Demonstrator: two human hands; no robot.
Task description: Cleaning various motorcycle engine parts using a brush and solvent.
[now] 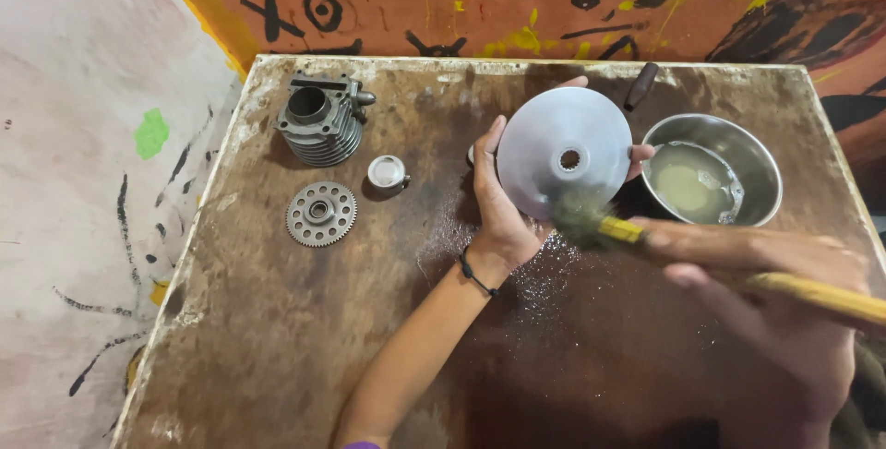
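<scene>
A: Nearest the cam, lower right of frame: right hand [775, 292], blurred, fingers wrapped round a paintbrush [646, 232] w/ yellow handle; bristles touch the lower edge of the metal disc [565, 154].

B: And the left hand [503, 218]?

A: Centre frame, clamped on the disc's rim, thumb on one edge, fingertips showing at the other, holding it tilted above the board.

B: How'd it handle?

A: Stiff, smooth dished metal w/ a splined centre hole; prob. fairly heavy, and slippery if wet, though I can't tell for sure. The rim is the grip; face is too slick.

B: Around it?

A: Steel bowl [711, 170] of cloudy liquid just right of it. Upper left: finned cylinder [320, 121], small cap [387, 172], toothed gear [320, 214]. All on a stained brown board [277, 338]; wet speckles under the disc.
</scene>
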